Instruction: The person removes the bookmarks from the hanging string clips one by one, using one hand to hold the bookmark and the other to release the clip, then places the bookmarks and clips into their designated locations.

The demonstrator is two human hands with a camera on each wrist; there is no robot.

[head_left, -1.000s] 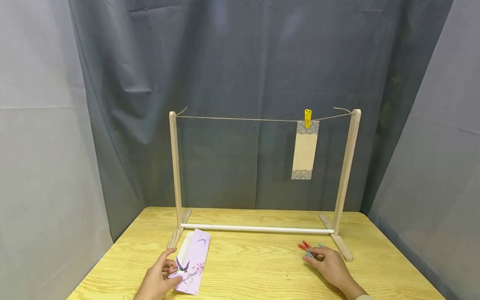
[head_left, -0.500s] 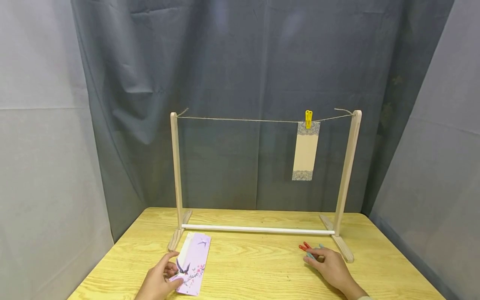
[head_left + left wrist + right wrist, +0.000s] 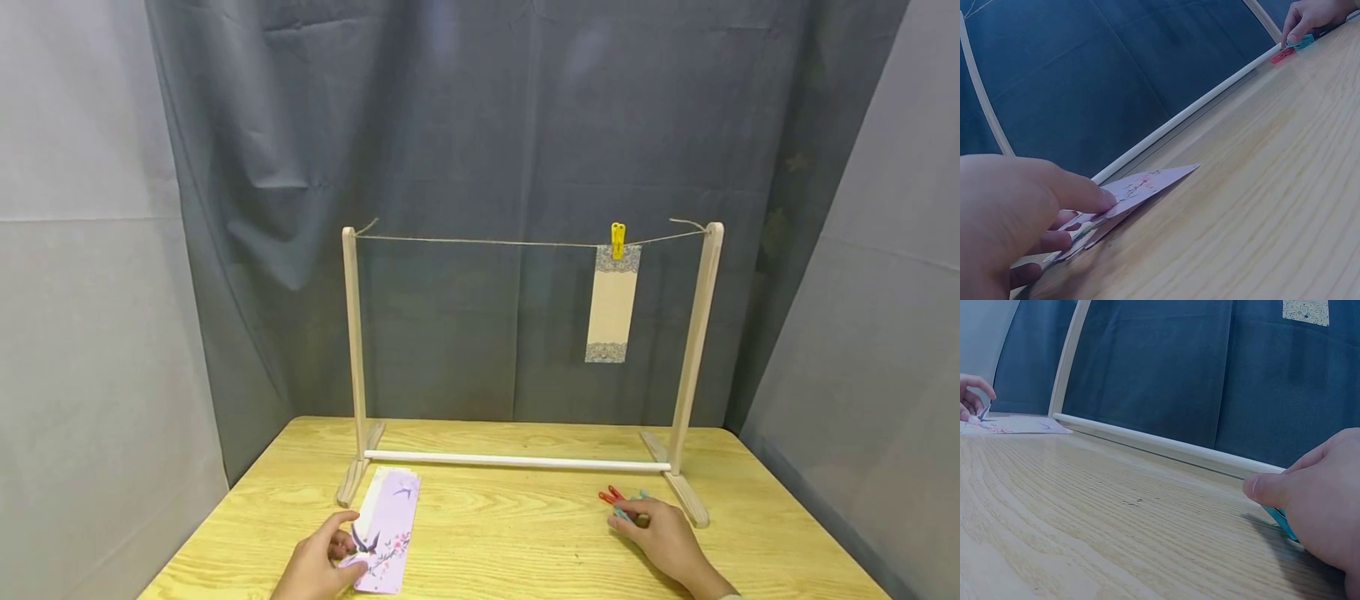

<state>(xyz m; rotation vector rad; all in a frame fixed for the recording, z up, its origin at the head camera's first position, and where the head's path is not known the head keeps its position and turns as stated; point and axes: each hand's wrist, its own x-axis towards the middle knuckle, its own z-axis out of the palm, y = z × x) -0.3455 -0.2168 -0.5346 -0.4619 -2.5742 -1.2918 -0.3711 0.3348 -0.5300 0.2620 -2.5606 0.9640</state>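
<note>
Left hand (image 3: 318, 567) pinches the lilac bird-printed paper bookmark (image 3: 386, 533) at its near edge, lifting it off the pale wooden surface (image 3: 510, 533); right hand (image 3: 660, 542) curls round the turquoise plastic clothespin (image 3: 628, 510), seemingly to pick it up.

Three clothespins, yellow (image 3: 617, 239), red (image 3: 609, 496), blue (image 3: 628, 513); two bookmarks, lilac (image 3: 386, 531), beige (image 3: 612, 303); one rack (image 3: 352, 350).

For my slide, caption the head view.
Left hand pinches a card; right hand grips pegs before a stringed rack.
</note>
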